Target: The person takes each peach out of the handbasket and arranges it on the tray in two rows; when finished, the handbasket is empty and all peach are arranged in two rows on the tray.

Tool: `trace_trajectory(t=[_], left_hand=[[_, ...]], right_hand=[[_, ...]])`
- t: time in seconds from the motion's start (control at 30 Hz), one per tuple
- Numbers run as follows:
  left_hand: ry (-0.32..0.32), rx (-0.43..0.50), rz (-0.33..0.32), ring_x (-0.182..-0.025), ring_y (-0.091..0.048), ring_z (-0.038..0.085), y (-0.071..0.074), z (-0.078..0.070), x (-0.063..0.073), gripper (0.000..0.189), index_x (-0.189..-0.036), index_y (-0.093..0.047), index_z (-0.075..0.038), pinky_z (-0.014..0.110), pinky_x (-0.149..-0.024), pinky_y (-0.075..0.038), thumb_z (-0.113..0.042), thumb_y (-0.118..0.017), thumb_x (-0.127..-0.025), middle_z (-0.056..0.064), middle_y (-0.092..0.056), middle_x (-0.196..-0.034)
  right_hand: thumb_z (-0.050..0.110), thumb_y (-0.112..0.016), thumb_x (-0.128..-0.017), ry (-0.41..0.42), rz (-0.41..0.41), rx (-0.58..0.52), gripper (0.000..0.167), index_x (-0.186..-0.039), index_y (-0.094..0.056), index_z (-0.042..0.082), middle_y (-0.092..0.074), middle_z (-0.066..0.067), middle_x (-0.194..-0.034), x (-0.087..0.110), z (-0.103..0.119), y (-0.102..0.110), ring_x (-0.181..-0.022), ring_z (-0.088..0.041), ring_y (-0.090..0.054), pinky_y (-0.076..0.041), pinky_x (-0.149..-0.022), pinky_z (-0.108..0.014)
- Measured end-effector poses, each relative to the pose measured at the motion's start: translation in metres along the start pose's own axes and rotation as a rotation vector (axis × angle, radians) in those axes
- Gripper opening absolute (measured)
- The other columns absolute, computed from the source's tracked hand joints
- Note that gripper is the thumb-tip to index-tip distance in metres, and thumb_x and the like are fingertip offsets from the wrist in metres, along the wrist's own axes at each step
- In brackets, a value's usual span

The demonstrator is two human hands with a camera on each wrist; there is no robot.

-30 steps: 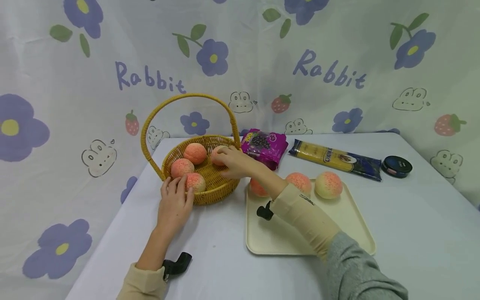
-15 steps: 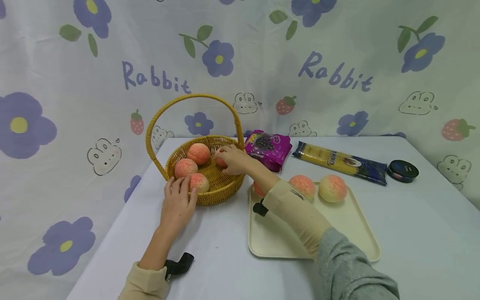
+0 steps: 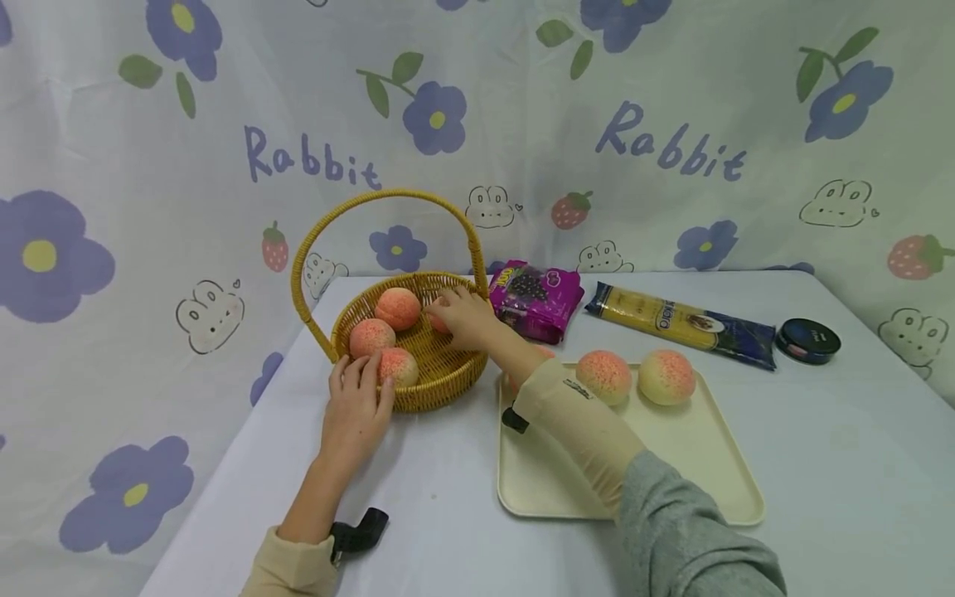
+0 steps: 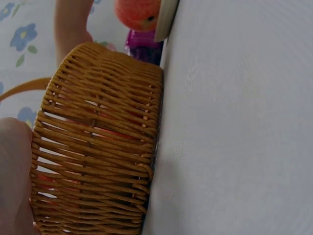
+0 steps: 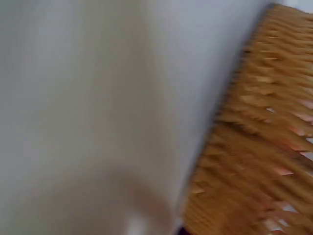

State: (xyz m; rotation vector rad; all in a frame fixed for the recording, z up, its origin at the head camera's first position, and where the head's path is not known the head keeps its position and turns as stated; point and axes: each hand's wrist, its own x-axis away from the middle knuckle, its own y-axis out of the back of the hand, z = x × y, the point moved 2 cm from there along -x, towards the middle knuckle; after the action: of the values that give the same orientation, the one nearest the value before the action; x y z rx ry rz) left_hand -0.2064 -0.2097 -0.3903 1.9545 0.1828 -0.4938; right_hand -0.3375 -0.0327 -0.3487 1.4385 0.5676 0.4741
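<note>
A brown wicker basket with a tall hoop handle stands on the table's left half, its woven side close up in the left wrist view. Three pink peaches, one of them at its back, lie in the basket's left part. My left hand holds the near-left rim, its fingers bent over the edge beside the nearest peach. Reaching across into the basket, my right hand has its fingers round another peach at the back right, mostly covered by the hand. The right wrist view is blurred.
A cream tray carries more peaches, one partly behind my right forearm. Behind it lie a purple grape-print bag, a yellow-and-blue pasta packet and a round black tin. A patterned cloth hangs at the back.
The whole head view has shifted slightly. My right forearm has moved a little left over the tray, while its hand stays at the same peach. My left hand keeps its place on the rim.
</note>
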Motion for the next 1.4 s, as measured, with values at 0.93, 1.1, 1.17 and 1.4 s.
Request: trace_trajectory(t=[0.93,1.1,1.17,1.4], left_hand=[[0.000,-0.003,0.006,-0.130,-0.015,0.042,0.001,-0.002,0.001,0.050,-0.137,-0.036,0.001,0.058,-0.098,-0.027,-0.030,-0.038,-0.097,0.024,-0.037,-0.130],[0.003,-0.009,0.000,-0.129,-0.016,0.043,0.002,-0.002,0.002,0.050,-0.137,-0.036,0.002,0.058,-0.099,-0.024,-0.029,-0.038,-0.097,0.024,-0.037,-0.130],[0.001,-0.010,-0.001,-0.129,-0.016,0.043,0.002,-0.002,0.002,0.050,-0.137,-0.037,0.002,0.058,-0.099,-0.024,-0.029,-0.038,-0.097,0.024,-0.037,-0.130],[-0.004,-0.003,-0.007,-0.130,-0.015,0.042,0.001,-0.003,0.001,0.049,-0.136,-0.038,0.001,0.058,-0.098,-0.027,-0.029,-0.040,-0.097,0.024,-0.038,-0.129]], right_hand=[[0.017,-0.053,-0.093,-0.017,0.042,0.302,0.047,-0.135,-0.040,0.032,-0.026,-0.005,-0.145,-0.018,0.005,-0.021,-0.133,-0.028,-0.025,-0.032,-0.101,-0.047],[0.020,-0.044,-0.097,-0.029,0.064,0.303,0.042,-0.135,-0.041,0.038,-0.023,-0.005,-0.147,-0.021,0.006,-0.022,-0.133,-0.030,-0.024,-0.035,-0.098,-0.047],[0.020,-0.043,-0.098,-0.040,0.058,0.292,0.039,-0.133,-0.042,0.038,-0.026,-0.005,-0.145,-0.022,0.006,-0.022,-0.130,-0.031,-0.027,-0.037,-0.096,-0.047],[0.028,-0.043,-0.097,-0.080,0.049,0.301,0.036,-0.131,-0.042,0.039,-0.032,-0.005,-0.138,-0.023,0.003,-0.024,-0.119,-0.033,-0.038,-0.043,-0.087,-0.045]])
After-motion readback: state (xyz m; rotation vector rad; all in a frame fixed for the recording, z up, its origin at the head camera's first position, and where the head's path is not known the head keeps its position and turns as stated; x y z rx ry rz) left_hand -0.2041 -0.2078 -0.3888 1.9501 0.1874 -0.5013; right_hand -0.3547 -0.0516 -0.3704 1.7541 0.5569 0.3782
